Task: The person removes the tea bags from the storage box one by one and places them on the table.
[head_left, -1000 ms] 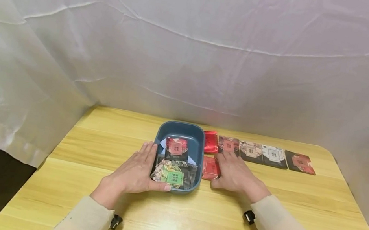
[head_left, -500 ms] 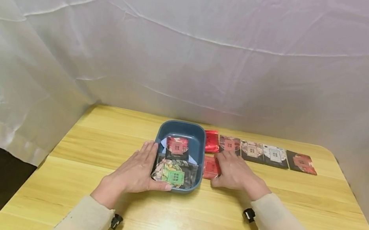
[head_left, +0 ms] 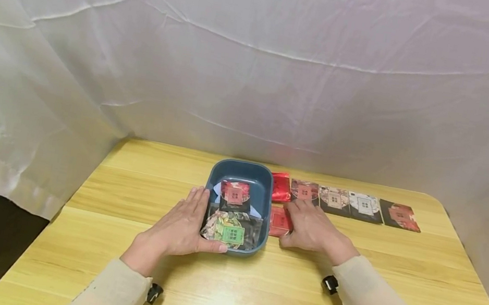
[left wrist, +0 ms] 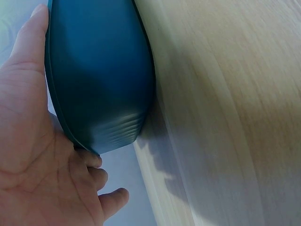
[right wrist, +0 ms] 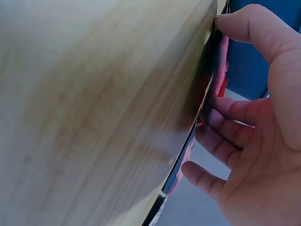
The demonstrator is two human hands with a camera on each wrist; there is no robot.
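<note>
Sitting just beside the right rim of a dark-blue, rounded rectangular tray [head_left: 248,172]: one red square packet [head_left: 279,222], pinched between thumb and fingers of the right hand [head_left: 314,231]. Left hand [head_left: 179,224], apart from the right: fingers straight along the tray's left rim, thumb on its near rim. Five square packets [head_left: 334,201]: in a row near the pale wooden table's [head_left: 280,295] far edge.

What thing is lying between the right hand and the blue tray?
A red packet, beside the right wall of the blue tray, with the right hand touching it. The head view shows this.
</note>
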